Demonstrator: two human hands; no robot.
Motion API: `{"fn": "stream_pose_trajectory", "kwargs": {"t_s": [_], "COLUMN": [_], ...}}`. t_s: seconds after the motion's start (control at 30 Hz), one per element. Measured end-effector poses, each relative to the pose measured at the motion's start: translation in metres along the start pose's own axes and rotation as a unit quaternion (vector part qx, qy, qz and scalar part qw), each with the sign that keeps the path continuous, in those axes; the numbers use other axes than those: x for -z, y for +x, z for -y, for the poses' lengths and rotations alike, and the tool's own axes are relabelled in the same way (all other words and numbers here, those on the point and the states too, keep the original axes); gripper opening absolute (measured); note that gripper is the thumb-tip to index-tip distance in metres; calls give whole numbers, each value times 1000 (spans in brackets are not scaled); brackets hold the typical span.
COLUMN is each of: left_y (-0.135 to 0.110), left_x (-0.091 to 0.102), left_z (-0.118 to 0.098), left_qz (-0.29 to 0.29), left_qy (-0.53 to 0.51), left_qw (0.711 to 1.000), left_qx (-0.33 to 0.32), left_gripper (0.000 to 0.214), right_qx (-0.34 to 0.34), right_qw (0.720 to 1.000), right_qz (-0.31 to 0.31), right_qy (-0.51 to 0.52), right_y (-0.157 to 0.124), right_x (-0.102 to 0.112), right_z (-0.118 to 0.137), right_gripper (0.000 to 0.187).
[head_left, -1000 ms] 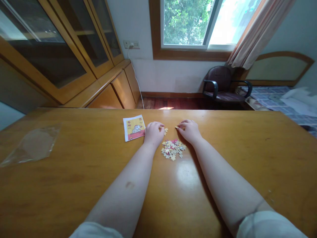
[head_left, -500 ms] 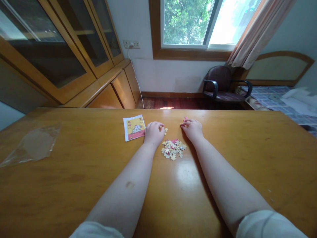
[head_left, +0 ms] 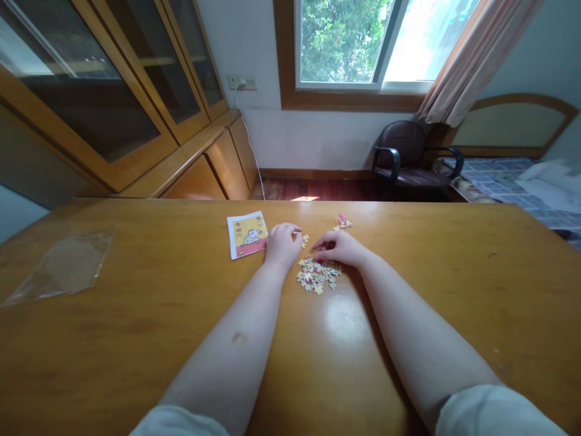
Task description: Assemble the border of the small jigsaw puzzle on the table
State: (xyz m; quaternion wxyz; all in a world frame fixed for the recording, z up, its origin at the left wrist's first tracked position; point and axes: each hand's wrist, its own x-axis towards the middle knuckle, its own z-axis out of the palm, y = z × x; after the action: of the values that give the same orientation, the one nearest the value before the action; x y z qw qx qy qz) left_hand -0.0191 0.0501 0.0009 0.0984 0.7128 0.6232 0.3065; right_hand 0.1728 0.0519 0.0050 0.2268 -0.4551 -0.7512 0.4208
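A loose pile of jigsaw puzzle pieces (head_left: 318,280), yellow, pink and grey, lies on the wooden table (head_left: 181,339). My right hand (head_left: 341,247) hovers at the far edge of this pile, thumb and fingers apart, with nothing visible between them. Left of it, my left hand (head_left: 284,243) rests on the table with curled fingers; what they may hold is hidden. Beside its fingertips lie a few yellow pieces (head_left: 305,240). A printed picture card (head_left: 247,236) with a white cartoon animal touches or nearly touches that hand's left side. Farther back sits a small pink and yellow piece cluster (head_left: 343,222).
A clear plastic bag (head_left: 63,263) lies flat at the table's left. Past the far edge stand a wooden cabinet (head_left: 181,142), a dark armchair (head_left: 403,154) and a bed (head_left: 503,175). A white cord (head_left: 249,136) hangs from the wall socket.
My right hand has moved from the far pink cluster, toward me and left, to the pile, and its fingers have spread. The left hand has stayed in place.
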Motion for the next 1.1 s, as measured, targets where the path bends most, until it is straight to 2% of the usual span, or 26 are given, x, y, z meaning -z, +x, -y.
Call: {"fn": "stream_pose_trajectory", "kwargs": {"t_s": [0.17, 0.33, 0.43, 0.67, 0.8, 0.9, 1.1], "left_y": [0, 0, 0, 0, 0, 0, -2], "left_x": [-1, -2, -2, -1, 0, 0, 0], "left_z": [1, 1, 1, 1, 0, -2, -7], "left_qz": [-1, -5, -5, 0, 3, 29, 90], "left_qy": [3, 3, -2, -2, -23, -79, -137], "left_qw": [1000, 1000, 1000, 1000, 1000, 996, 986], "left_qx": [0, -5, -3, 3, 0, -21, -44], "left_gripper": [19, 19, 19, 18, 19, 20, 19], "right_qx": [76, 83, 70, -17, -32, -36, -50], "right_qw": [994, 992, 996, 997, 992, 984, 978], "right_qz": [50, 47, 44, 32, -13, -70, -135], "right_qy": [-60, -78, -43, 63, 124, 162, 150], "right_y": [1, 2, 3, 3, 5, 9, 12], "right_x": [-6, -6, -7, -10, -10, -8, -5], "right_z": [7, 8, 6, 1, -2, -5, -8], "right_gripper": [28, 20, 17, 20, 21, 26, 33]}}
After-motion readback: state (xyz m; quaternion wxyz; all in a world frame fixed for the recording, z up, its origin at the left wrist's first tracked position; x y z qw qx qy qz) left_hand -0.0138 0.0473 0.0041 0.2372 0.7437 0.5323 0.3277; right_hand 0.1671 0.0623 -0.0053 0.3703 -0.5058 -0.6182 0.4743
